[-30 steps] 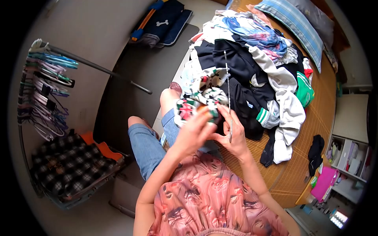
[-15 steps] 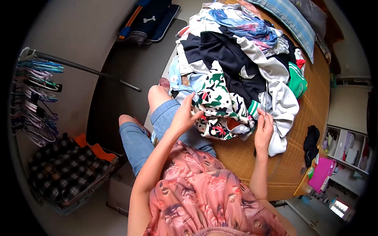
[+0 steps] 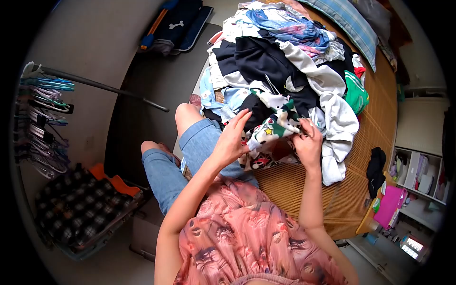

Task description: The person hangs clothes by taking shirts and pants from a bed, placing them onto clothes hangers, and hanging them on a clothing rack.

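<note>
Fingers of our right hand point(image 3: 308, 146) pinch the crumpled patterned shirt point(image 3: 273, 129); our left hand point(image 3: 229, 145) spreads wide at its left edge. Farther off, our big clothes pile point(image 3: 266, 59) lies all jumbled.

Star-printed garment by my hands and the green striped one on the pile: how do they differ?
Pattern: the star-printed garment mixes white, green, black and red with a yellow star; the green striped garment is mainly green with white stripes.
Place: the star-printed garment is between the left hand and right hand; the green striped garment lies at the clothes pile's right edge, away from both.
Shared: both are cloth showing green and white.
</note>
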A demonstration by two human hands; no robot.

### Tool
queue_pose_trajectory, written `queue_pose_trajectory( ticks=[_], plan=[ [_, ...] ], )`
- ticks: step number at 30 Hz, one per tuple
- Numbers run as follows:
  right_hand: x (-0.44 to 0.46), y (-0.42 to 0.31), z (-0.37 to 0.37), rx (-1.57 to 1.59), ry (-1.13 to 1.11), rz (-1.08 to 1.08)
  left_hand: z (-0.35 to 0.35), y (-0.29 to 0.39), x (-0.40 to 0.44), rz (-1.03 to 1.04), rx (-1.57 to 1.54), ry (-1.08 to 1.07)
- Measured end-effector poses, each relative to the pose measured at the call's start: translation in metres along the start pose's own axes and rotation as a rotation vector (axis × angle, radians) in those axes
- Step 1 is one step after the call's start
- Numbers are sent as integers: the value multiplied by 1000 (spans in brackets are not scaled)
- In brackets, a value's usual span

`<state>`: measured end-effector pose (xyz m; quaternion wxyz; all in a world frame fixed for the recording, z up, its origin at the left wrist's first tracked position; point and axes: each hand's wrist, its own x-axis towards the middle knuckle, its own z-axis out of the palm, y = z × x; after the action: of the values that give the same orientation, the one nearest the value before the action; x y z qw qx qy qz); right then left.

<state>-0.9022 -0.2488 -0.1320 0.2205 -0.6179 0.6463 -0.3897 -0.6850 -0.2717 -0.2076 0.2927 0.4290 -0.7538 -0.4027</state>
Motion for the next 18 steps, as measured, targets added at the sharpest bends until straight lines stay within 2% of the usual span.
queue_pose_trajectory(
  ticks=[1,3,4,5,7,8,9,11,13,15,16,17,18],
  plan=[
    [-2,3,-9,102,-35,60,3,4,7,36,-22,43],
    [-2,-1,-16,489,-2,108,2,3,18,178,-96,-98],
    [0,-3,-18,495,6,63,1,6,21,174,-160,-200],
    [2,-8,-20,469,5,95,-3,11,18,-40,-249,-292],
    [2,-15,-21,323,34,60,-12,22,19,66,-360,52],
    [4,-19,-20,146,39,40,-21,30,20,72,-263,231],
    [5,-18,-16,105,15,26,-37,47,23,77,-164,412],
    [7,-34,-10,20,-40,-23,-58,73,31,337,-93,306],
    [8,-34,9,241,-46,-78,-58,91,39,419,7,108],
    [7,-36,15,389,-134,108,-48,80,47,387,235,-33],
    [6,-27,17,433,-103,95,-41,63,46,289,242,-18],
    [8,-28,8,349,-95,119,-37,47,43,193,247,-2],
    [5,-21,2,321,-35,141,-37,32,39,110,359,-91]
  ],
)
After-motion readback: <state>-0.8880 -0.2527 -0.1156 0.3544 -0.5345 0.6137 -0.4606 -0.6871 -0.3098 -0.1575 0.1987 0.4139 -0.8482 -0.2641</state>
